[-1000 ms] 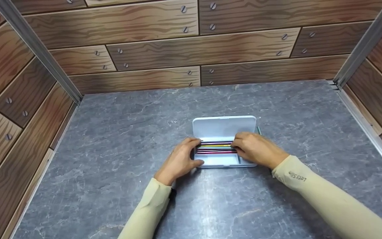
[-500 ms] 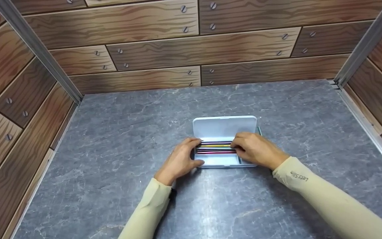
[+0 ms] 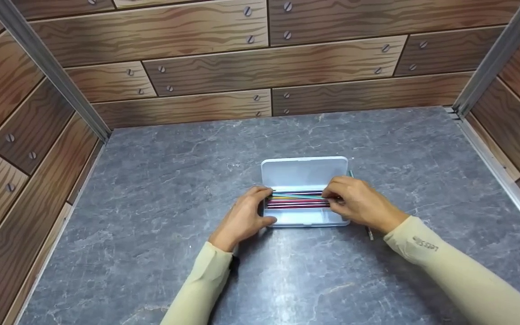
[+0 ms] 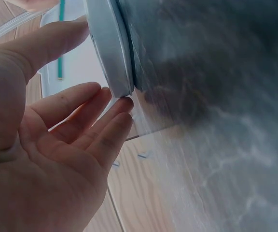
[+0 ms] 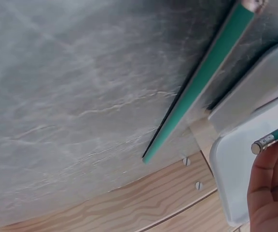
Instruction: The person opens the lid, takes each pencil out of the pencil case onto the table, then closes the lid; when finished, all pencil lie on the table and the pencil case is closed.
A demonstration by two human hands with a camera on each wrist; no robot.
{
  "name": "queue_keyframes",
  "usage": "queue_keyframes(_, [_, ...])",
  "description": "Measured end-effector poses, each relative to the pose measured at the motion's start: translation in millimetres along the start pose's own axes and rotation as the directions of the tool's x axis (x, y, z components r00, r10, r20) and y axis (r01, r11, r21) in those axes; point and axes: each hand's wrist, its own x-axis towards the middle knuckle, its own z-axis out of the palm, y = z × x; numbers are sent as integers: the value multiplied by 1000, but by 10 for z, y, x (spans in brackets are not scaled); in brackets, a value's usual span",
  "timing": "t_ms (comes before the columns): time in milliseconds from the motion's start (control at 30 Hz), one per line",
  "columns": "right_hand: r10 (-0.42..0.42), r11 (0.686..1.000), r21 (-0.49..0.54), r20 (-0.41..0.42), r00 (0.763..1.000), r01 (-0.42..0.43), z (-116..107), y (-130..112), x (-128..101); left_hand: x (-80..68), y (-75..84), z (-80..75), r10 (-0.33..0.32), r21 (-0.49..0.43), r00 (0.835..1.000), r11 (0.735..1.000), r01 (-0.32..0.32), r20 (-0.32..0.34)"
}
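Bare grey tabletop (image 3: 160,189) lies open beyond the left hand's (image 3: 242,220) knuckles and on the near side of both wrists, with a broad stretch more past the upright lid (image 3: 304,172) of the pencil case (image 3: 303,219). That lid walls off the space just ahead of both sets of fingertips. A loose green pencil (image 5: 197,82) lies on the stone close beside the right hand (image 3: 359,203), and wood-print walls (image 3: 269,67) close in the far edge and both sides.
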Motion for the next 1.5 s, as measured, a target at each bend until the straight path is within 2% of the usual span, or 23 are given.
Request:
queue_keyframes(233, [102, 992, 87, -80, 992, -95, -184, 41, -92, -15, -27, 18, 13, -7, 1000, 1000, -14, -7])
queue_keyframes(400, [225, 966, 156, -126, 966, -204, -341, 82, -150, -15, -29, 18, 7, -6, 1000, 1000, -8, -7])
queue_keyframes(467, [293, 947, 178, -143, 945, -267, -391, 100, -178, -17, -28, 16, 8, -4, 1000, 1000, -8, -9])
queue_keyframes(600, [427, 895, 220, -172, 888, -388, -449, 148, -256, -27, -32, 17, 8, -2, 1000, 1000, -8, -14])
queue_keyframes(800, [550, 829, 217, -156, 821, -515, -474, 251, -415, -26, -35, 23, 3, 2, 1000, 1000, -3, -6])
queue_keyframes(967, [661, 748, 191, -141, 737, -635, -505, 319, -530, -23, -29, 10, 3, -1, 1000, 1000, -3, -7])
queue_keyframes(1067, [708, 706, 147, -118, 696, -693, -514, 344, -583, -14, -30, 5, 4, -4, 1000, 1000, -4, -9])
queue_keyframes(1233, [765, 642, 107, -35, 643, -759, -477, 344, -635, -6, -24, 3, 31, -3, 999, 1000, -31, -18])
queue_keyframes(1333, [781, 621, 92, 7, 624, -778, -436, 319, -635, -7, -13, 0, 35, -4, 999, 999, -35, -21])
queue_keyframes(1500, [782, 620, 57, 38, 623, -782, -386, 254, -608, 0, 4, -5, 33, -2, 999, 999, -33, -18])
